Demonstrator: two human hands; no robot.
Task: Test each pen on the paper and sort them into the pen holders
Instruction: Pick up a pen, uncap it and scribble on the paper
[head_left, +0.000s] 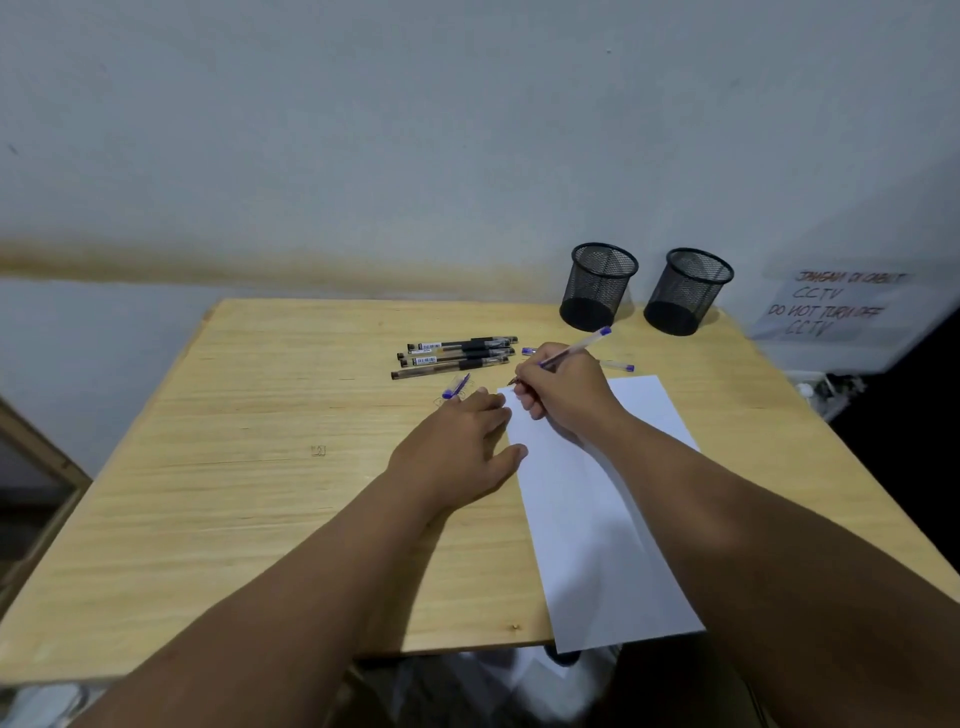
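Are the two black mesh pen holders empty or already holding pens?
Both empty: through the left black mesh pen holder and the right one no pens show.

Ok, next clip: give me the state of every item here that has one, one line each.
Blue pen: uncapped, gripped in the right hand, tip at the paper's far corner.
Blue cap: off, lying on the table by the left hand.
Paper: flat, no marks visible, steadied by the left hand.
Black pens: capped, lying grouped on the table.
Left pen holder: upright, empty.
Right pen holder: upright, empty.
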